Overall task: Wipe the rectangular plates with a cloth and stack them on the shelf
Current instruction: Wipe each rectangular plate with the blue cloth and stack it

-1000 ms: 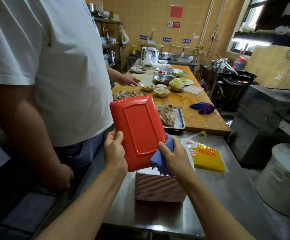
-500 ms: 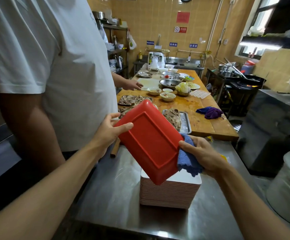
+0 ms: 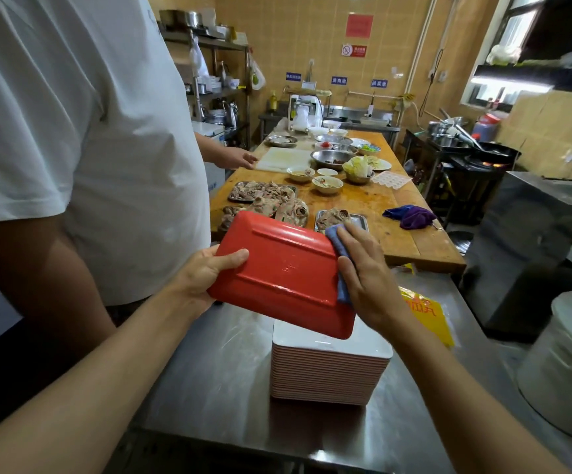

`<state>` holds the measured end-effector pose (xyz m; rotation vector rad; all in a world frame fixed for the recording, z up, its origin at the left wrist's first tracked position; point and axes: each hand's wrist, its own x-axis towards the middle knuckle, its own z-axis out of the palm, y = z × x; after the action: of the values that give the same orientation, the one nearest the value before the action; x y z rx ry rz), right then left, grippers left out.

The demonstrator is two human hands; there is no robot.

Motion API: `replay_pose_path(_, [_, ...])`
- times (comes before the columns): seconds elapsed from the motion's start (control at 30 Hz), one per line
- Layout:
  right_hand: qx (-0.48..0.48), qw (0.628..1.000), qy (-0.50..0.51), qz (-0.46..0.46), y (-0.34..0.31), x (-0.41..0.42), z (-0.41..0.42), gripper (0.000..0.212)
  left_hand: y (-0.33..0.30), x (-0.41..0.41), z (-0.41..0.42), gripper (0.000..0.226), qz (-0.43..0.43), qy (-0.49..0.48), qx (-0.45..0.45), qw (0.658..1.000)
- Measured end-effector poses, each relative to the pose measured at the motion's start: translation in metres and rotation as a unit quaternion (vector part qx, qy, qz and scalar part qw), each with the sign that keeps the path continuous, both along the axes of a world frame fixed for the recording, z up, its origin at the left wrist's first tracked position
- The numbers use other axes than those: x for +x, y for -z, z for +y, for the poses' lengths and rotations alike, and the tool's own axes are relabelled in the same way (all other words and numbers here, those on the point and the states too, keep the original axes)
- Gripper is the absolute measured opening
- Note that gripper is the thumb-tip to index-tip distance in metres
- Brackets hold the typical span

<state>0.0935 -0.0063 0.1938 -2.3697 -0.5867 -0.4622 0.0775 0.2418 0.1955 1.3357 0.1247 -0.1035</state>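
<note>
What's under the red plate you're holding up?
Below the red plate sits a stack of plates on the steel table. The top one looks white; the red plate hides part of it.

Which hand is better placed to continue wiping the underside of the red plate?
Probably the right hand: it already presses the blue cloth against the red plate at its right edge. The left hand grips the opposite edge and steadies it.
</note>
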Motion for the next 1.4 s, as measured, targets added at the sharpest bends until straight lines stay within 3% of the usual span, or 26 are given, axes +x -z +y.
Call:
replay_pose_path(0.13, [-0.028,0.999,-0.028,-0.014,0.016,-0.015,0.004,0.051,0.004,-0.002,-0.004,0.011,0.075,-0.065,-0.030,0.995])
replay_pose_path(0.2, [-0.036,0.998,-0.046,-0.013,0.024,-0.024,0.005,0.055,0.006,-0.004,-0.008,0.005,0.113,-0.094,-0.059,0.987])
replay_pose_path(0.37, [-0.019,0.998,-0.065,-0.017,0.044,-0.047,0.016,0.068,0.008,-0.009,-0.017,0.011,0.127,-0.124,-0.133,0.975])
replay_pose_path(0.5, [-0.030,0.992,-0.081,-0.091,0.052,-0.051,0.052,0.064,0.011,-0.017,-0.031,0.035,0.123,-0.145,-0.167,0.968])
replay_pose_path(0.63, [-0.041,0.987,-0.121,-0.093,0.053,-0.052,0.091,0.058,0.015,-0.028,-0.033,0.030,0.093,-0.144,-0.194,0.966])
replay_pose_path(0.9, [-0.095,0.987,-0.121,-0.052,0.037,-0.021,0.108,0.049,0.030,-0.049,-0.004,0.034,0.059,-0.211,-0.169,0.961])
replay_pose_path(1.1, [0.017,0.995,-0.073,0.065,0.052,-0.008,0.097,0.047,0.040,-0.062,0.033,0.016,0.057,-0.237,-0.193,0.950])
replay_pose_path(1.2, [0.081,0.993,-0.041,0.078,0.059,-0.010,0.108,0.041,0.045,-0.069,0.045,0.011,0.051,-0.251,-0.211,0.943])
replay_pose_path(1.4, [0.075,0.985,0.000,0.153,0.066,-0.005,0.120,0.019,0.051,-0.084,0.076,0.017,0.025,-0.263,-0.198,0.944])
